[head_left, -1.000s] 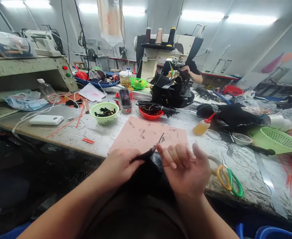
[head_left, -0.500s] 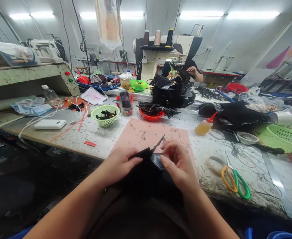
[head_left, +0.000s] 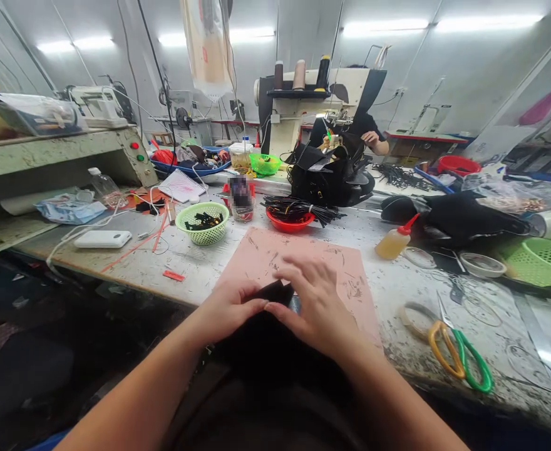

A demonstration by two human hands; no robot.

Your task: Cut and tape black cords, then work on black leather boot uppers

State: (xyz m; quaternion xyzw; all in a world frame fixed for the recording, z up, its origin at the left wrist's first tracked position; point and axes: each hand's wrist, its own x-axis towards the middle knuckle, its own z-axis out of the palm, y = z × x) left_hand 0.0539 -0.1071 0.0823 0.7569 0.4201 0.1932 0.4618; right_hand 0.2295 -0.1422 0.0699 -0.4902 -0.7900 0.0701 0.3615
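black piece (head_left: 275,292) pinched, both hands

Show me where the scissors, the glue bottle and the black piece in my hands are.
scissors (head_left: 463,360): head view, on the yellow and green handles.
glue bottle (head_left: 391,245): head view, on its amber body.
black piece (head_left: 275,292): head view, on the top edge between both hands.
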